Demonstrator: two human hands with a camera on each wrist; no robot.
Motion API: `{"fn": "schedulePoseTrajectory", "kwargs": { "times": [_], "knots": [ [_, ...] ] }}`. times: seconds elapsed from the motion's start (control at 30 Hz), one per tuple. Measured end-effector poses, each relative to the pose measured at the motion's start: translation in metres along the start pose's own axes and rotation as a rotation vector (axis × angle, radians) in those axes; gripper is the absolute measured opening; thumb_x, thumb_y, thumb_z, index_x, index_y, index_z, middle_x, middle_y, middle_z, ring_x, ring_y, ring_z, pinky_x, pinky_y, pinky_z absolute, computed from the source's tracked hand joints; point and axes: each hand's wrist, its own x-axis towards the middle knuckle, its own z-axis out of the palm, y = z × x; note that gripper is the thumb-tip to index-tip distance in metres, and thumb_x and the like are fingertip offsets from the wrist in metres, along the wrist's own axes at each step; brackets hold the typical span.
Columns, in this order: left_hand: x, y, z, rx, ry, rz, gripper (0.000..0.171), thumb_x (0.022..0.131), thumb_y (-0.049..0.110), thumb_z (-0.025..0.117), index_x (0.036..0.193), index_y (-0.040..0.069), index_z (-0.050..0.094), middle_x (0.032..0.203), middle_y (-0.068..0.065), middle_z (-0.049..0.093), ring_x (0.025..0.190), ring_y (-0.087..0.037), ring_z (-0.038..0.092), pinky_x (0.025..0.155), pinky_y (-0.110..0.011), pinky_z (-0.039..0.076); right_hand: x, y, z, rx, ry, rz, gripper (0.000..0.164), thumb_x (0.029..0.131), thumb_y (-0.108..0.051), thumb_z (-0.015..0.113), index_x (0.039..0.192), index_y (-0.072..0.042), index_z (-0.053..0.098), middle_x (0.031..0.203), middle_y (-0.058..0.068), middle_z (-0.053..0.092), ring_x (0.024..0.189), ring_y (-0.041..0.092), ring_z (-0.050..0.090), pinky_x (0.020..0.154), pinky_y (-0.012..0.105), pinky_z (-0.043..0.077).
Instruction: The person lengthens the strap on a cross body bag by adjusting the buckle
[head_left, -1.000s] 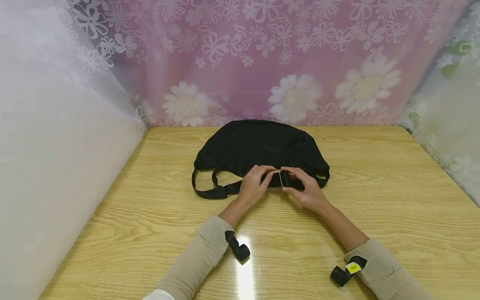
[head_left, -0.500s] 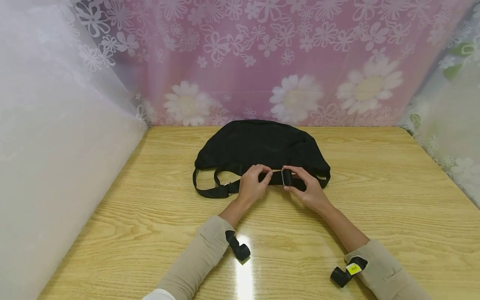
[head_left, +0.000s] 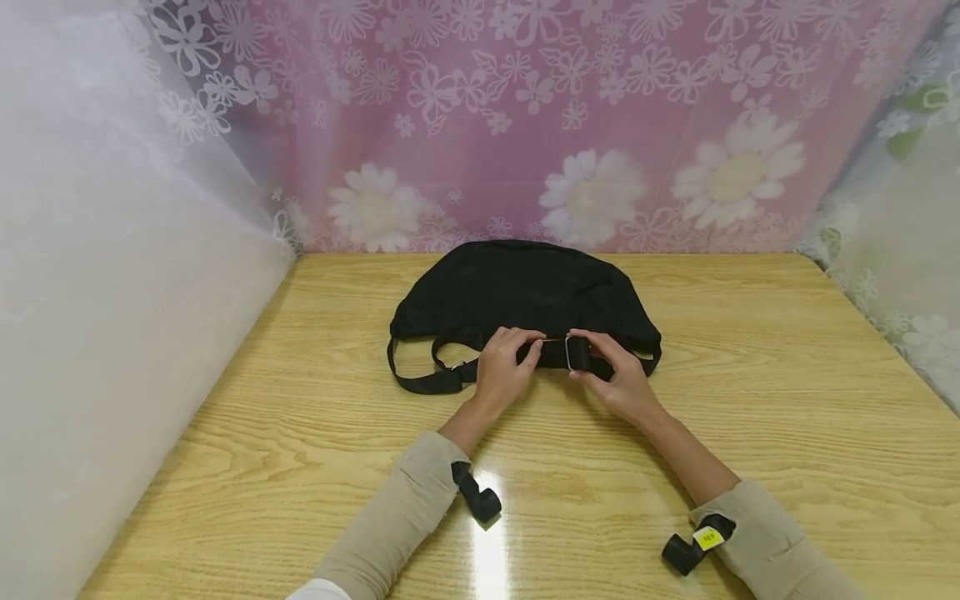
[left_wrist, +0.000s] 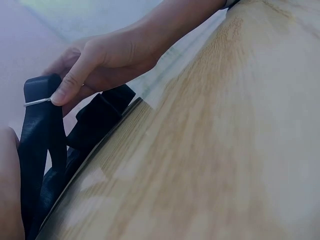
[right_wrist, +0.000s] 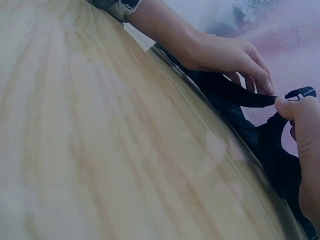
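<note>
A black fabric waist bag point(head_left: 517, 287) lies on the table with its strap toward me. My left hand point(head_left: 504, 367) pinches the black strap point(head_left: 553, 355) between thumb and fingers. Just to the right, my right hand point(head_left: 624, 385) holds a metal slide buckle point(head_left: 568, 354) by its top and bottom edges, with the strap looped through it. In the left wrist view the strap loop point(left_wrist: 41, 86) stands above the table, the right thumb at the buckle. A second metal fitting point(head_left: 456, 367) sits on the strap at the left. My palms hide part of the strap.
The wood-grain table point(head_left: 787, 400) extends around the bag on all sides. A pink flowered curtain point(head_left: 465, 150) hangs behind its far edge, and pale sheeting point(head_left: 127, 250) closes in the left. Wrist cameras point(head_left: 480, 500) protrude from both sleeves.
The slide buckle has shifted slightly right with my right hand, widening the strip of strap between the hands. The strap's left end has drawn in a little to the right. The bag stays put.
</note>
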Motion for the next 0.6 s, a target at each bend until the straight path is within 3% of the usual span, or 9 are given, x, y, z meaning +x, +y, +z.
{"fn": "schedulePoseTrajectory", "kwargs": {
  "times": [0.2, 0.47, 0.6],
  "knots": [
    [-0.0001, 0.0009, 0.0007, -0.070, -0.042, -0.046, 0.011, 0.091, 0.016, 0.060, 0.093, 0.010, 0.069, 0.090, 0.001, 0.063, 0.085, -0.013, 0.054, 0.075, -0.025, 0.045, 0.0001, 0.0009, -0.0003, 0.009, -0.011, 0.003, 0.056, 0.069, 0.018, 0.070, 0.120, 0.012, 0.050, 0.115, 0.024, 0.053, 0.110, 0.013, 0.049, 0.088, 0.020, 0.040],
    [-0.0007, 0.0018, 0.0018, -0.256, -0.144, 0.034, 0.011, 0.090, 0.011, 0.060, 0.098, 0.006, 0.067, 0.092, -0.002, 0.061, 0.088, -0.013, 0.057, 0.076, -0.025, 0.047, 0.0005, -0.0032, -0.0001, -0.046, -0.079, -0.036, 0.055, 0.067, 0.015, 0.074, 0.118, 0.012, 0.052, 0.115, 0.023, 0.055, 0.108, 0.032, 0.051, 0.095, 0.020, 0.035],
    [-0.0004, 0.0011, 0.0033, -0.302, -0.138, 0.048, 0.015, 0.088, 0.008, 0.063, 0.102, 0.004, 0.064, 0.096, -0.005, 0.062, 0.091, -0.014, 0.058, 0.080, -0.026, 0.046, 0.0005, -0.0006, 0.0010, -0.066, -0.058, -0.056, 0.057, 0.064, 0.015, 0.076, 0.117, 0.012, 0.054, 0.112, 0.023, 0.056, 0.107, 0.030, 0.053, 0.094, 0.019, 0.036]
  ]
}}
